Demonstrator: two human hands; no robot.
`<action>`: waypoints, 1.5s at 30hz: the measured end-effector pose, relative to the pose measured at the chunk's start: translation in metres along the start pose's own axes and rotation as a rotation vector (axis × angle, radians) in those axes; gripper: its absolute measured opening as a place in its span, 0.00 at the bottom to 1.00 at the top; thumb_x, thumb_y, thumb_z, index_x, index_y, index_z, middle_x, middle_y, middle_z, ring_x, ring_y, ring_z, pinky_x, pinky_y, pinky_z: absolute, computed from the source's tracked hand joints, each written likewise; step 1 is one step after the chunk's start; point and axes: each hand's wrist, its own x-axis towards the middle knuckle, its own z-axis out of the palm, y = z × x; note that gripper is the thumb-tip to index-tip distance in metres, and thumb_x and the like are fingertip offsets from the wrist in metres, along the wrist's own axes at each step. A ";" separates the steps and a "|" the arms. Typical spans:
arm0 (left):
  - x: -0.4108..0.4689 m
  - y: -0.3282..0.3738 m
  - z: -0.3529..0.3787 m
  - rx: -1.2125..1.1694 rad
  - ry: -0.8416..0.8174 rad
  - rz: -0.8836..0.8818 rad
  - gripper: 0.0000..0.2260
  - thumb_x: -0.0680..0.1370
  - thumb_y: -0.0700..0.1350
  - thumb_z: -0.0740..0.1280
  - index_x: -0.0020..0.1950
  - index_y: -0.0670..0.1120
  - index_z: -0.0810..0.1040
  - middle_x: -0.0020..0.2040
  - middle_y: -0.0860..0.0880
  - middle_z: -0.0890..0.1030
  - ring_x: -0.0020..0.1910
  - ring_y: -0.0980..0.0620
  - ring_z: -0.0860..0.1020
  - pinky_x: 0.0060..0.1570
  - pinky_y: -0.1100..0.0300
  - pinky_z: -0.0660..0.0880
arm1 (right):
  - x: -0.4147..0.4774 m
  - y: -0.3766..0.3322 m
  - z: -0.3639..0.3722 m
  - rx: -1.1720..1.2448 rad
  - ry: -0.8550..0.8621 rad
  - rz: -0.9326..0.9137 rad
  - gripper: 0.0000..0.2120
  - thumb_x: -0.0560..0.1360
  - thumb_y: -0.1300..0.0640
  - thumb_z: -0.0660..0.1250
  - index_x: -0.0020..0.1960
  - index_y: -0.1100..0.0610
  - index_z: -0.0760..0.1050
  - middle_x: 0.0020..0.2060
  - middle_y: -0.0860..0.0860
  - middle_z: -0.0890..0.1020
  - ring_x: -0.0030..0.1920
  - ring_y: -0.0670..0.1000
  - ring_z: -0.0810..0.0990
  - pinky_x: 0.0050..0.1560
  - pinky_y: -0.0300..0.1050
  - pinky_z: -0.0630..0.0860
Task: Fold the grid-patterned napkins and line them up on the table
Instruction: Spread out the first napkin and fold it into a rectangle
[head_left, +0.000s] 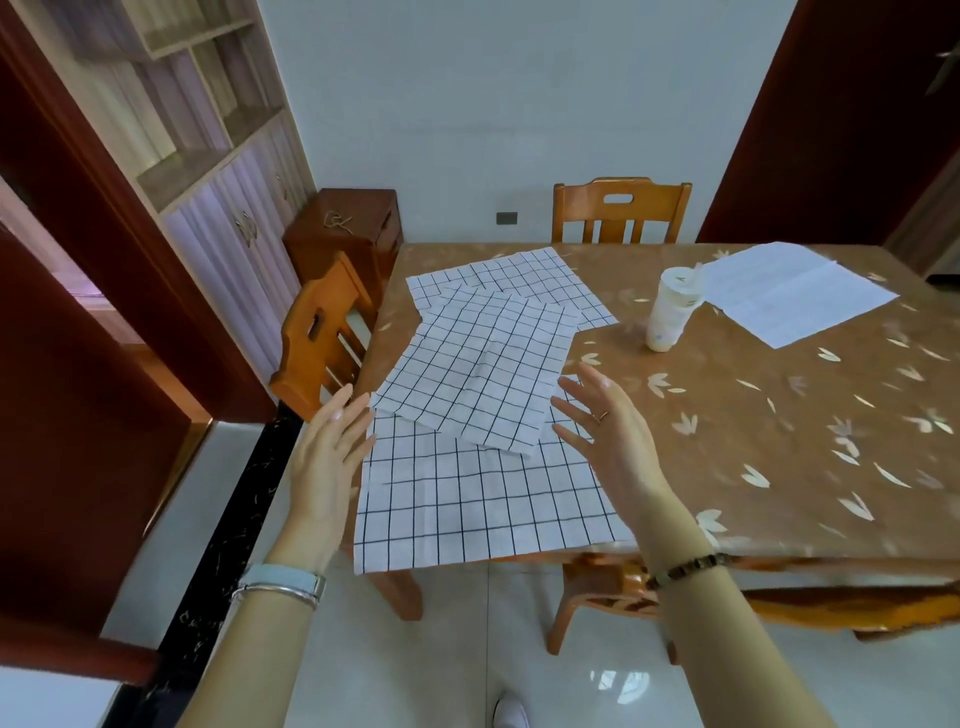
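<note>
- Brown and leaf-printed, the table (779, 415) fills your view.
- Your left hand (324, 462) and right hand (610, 441) are both spread, fingers straight, holding nothing. They flank the pile, probably so you can take a napkin by two sides.
- Between them the middle napkin (478, 374) lies skewed on the nearest napkin (483, 504), which overhangs the table edge.
- The far napkin (519, 280) sits beyond, partly covered. Nothing is lined up yet.
- The bottle (670, 312) and paper sheet (795, 291) sit apart on your right, out of the way.
</note>
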 end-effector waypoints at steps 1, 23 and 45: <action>0.009 -0.001 0.004 0.011 0.007 0.009 0.14 0.84 0.48 0.58 0.69 0.52 0.73 0.64 0.52 0.80 0.65 0.54 0.78 0.65 0.52 0.72 | 0.011 0.000 0.000 -0.006 -0.001 0.001 0.17 0.78 0.45 0.64 0.65 0.50 0.76 0.58 0.48 0.82 0.58 0.49 0.81 0.64 0.56 0.74; 0.161 -0.089 -0.010 0.720 -0.233 0.121 0.22 0.77 0.42 0.70 0.65 0.65 0.73 0.67 0.62 0.74 0.66 0.64 0.71 0.66 0.62 0.67 | 0.143 0.060 -0.012 -0.584 -0.099 -0.052 0.21 0.75 0.54 0.71 0.66 0.51 0.72 0.61 0.44 0.78 0.60 0.45 0.78 0.62 0.41 0.74; 0.247 -0.201 -0.004 1.136 -0.581 0.212 0.28 0.70 0.38 0.75 0.68 0.53 0.76 0.71 0.53 0.73 0.74 0.51 0.64 0.74 0.49 0.59 | 0.197 0.187 -0.029 -1.315 -0.138 -0.089 0.29 0.64 0.58 0.74 0.63 0.42 0.74 0.66 0.44 0.73 0.66 0.49 0.72 0.67 0.54 0.69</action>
